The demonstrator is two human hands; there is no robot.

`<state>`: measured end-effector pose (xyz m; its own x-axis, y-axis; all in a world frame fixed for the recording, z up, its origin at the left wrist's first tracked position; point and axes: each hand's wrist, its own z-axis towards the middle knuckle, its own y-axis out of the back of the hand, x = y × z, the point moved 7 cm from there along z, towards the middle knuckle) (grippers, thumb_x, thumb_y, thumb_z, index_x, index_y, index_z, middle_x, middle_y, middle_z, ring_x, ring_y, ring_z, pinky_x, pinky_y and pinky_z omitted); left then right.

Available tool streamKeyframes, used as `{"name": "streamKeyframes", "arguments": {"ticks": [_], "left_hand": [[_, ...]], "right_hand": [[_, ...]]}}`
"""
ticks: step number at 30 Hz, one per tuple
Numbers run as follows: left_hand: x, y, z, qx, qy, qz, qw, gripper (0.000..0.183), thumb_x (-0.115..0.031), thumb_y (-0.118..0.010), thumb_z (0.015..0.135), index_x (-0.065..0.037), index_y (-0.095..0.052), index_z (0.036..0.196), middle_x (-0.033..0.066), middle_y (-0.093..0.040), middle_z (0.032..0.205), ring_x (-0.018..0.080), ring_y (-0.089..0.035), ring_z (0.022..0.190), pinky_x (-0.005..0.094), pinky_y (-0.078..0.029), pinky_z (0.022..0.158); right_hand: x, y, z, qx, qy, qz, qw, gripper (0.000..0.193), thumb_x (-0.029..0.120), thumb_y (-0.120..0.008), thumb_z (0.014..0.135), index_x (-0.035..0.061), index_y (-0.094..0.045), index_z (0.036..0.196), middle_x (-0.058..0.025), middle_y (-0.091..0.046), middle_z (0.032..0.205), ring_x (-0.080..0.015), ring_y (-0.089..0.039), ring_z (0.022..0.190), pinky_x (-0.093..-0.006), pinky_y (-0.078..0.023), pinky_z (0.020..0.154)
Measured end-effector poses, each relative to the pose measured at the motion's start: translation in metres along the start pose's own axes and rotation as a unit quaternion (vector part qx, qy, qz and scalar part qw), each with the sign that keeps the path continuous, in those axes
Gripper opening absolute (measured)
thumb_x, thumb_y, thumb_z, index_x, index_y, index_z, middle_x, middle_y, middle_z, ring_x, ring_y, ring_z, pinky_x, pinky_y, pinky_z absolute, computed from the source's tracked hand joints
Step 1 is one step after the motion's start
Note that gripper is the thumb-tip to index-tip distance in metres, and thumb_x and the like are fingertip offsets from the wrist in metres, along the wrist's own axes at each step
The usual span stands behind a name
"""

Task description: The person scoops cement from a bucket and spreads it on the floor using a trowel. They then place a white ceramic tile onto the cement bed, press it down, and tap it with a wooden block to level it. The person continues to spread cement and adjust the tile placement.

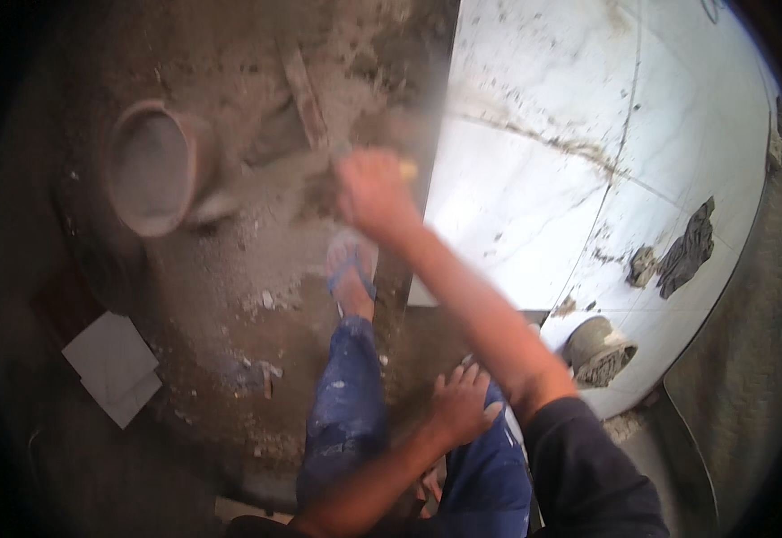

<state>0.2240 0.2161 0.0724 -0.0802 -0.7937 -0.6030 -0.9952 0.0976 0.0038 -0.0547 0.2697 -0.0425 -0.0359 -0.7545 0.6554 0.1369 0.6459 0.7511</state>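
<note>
My right hand point(375, 195) is stretched out over the bare ground beside the edge of the white tiles. It is closed round a hand tool whose yellow handle end point(407, 169) sticks out on the right; the tool's working end is blurred and I cannot make out its kind. Below the hand is my foot in a blue-strapped sandal point(352, 269). My left hand point(463, 408) lies on my right knee, fingers extended, with nothing in it. White marbled tiles point(508, 215) with grey smears cover the floor to the right.
A round tub point(151, 170) with greyish contents stands at the left. Stacked tile pieces point(115, 363) lie below it. A strip of wood point(303, 94) rests on the dirt. On the tiles are a tipped mortar-coated bucket point(599, 348), a dark rag point(688, 249) and a grey lump point(642, 266).
</note>
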Motion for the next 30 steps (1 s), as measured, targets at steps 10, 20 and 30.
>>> {"name": "streamKeyframes", "arguments": {"ticks": [10,20,30], "left_hand": [[0.059,-0.064,-0.058,0.132,0.090,0.074,0.984,0.074,-0.048,-0.061,0.090,-0.001,-0.044,0.145,0.0216,-0.049,0.145,0.0384,-0.045,0.136,0.0571,-0.036,0.109],[0.057,0.131,-0.282,-0.438,0.151,-0.071,0.884,0.061,-0.021,-0.065,0.093,0.007,-0.044,0.142,0.0294,-0.052,0.139,0.0415,-0.051,0.130,0.0426,-0.040,0.109],[0.205,-0.076,-0.466,-0.053,0.356,-0.116,0.926,0.055,-0.027,-0.063,0.092,0.000,-0.052,0.139,0.0262,-0.059,0.134,0.0395,-0.057,0.124,0.0440,-0.045,0.102]], "right_hand": [[0.017,0.189,-0.365,0.115,-0.546,0.063,0.828,0.028,0.026,-0.066,0.086,0.0040,-0.066,0.103,-0.0202,-0.069,0.095,-0.0401,-0.066,0.089,-0.0467,-0.052,0.079],[0.102,0.367,-0.676,0.351,-0.755,-0.017,0.554,0.045,0.035,-0.061,0.083,-0.0021,-0.068,0.109,-0.0274,-0.068,0.107,-0.0436,-0.064,0.106,-0.0513,-0.050,0.091],[0.313,0.390,-0.703,0.313,-0.762,0.007,0.567,0.044,0.035,-0.062,0.084,-0.0016,-0.070,0.106,-0.0267,-0.068,0.108,-0.0424,-0.065,0.107,-0.0497,-0.052,0.089]]}}
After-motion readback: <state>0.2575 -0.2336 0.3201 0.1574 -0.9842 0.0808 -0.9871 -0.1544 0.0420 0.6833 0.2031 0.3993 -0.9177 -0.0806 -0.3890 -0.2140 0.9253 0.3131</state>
